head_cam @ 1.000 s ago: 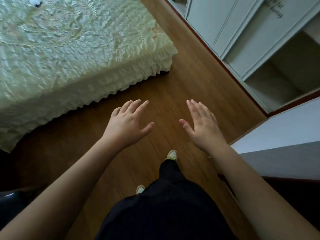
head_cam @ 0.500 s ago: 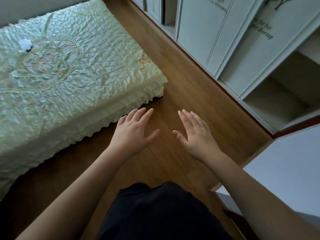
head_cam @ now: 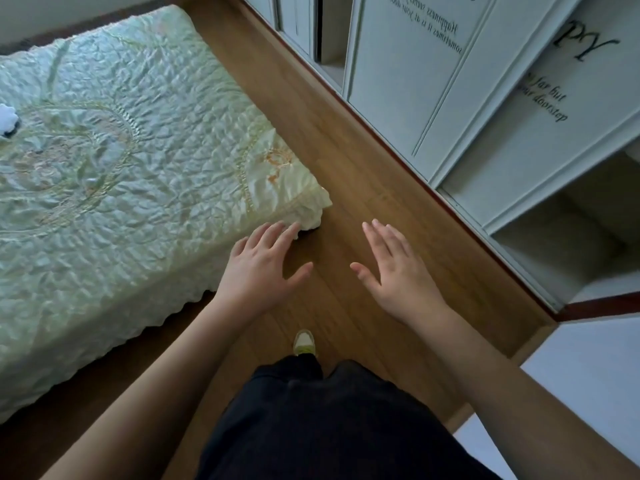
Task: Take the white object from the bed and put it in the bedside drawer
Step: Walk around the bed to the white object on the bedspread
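A small white object (head_cam: 7, 119) lies on the bed (head_cam: 145, 161) at the far left edge of view, partly cut off. The bed has a pale green quilted cover with a frilled skirt. My left hand (head_cam: 263, 268) hovers open by the bed's near corner, fingers spread, holding nothing. My right hand (head_cam: 394, 271) is open over the wooden floor, also empty. Both hands are far from the white object. No bedside drawer is in view.
A white wardrobe (head_cam: 433, 81) with lettered doors and an open lower compartment (head_cam: 568, 244) runs along the right. A strip of wooden floor (head_cam: 346, 161) lies between it and the bed. My dark trousers and one shoe (head_cam: 304, 342) show below.
The view has moved forward along the bed; the bed's corner now lies at my left fingertips. The white object has slid towards the left edge. Both hands remain open and empty.
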The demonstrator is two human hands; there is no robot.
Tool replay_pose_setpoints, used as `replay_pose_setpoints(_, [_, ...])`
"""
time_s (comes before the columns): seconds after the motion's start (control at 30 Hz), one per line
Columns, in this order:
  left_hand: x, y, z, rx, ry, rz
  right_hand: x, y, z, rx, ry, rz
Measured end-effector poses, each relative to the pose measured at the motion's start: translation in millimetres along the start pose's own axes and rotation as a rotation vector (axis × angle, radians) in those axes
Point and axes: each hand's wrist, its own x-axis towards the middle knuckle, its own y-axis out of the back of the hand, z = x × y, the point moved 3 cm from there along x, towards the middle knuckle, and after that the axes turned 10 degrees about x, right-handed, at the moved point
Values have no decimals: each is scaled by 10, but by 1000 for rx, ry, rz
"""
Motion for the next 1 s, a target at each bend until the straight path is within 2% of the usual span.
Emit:
replay_pose_setpoints(0.07, [331,126,-49,13,-34,0,292,109,15,-32,-16,21])
replay_pose_setpoints(0.17, [798,375,-50,116,-157,108,694,305,71,-29,-47,70])
replay_pose_setpoints(0.23, [1105,525,-32,101,-197,150,917,440,145,-32,-75,105])
replay_pose_setpoints(0.4, [1889,613,8,70,-166,97,1481,682,463,-105,-88,98])
replay_pose_setpoints(0.63, [3013,614,252,28,-108,50,2404,1051,1102,-47,-97,74])
replay_pose_setpoints(1.0, [4685,967,790,39,2,85,4120,1924,1939,-27,104,-3])
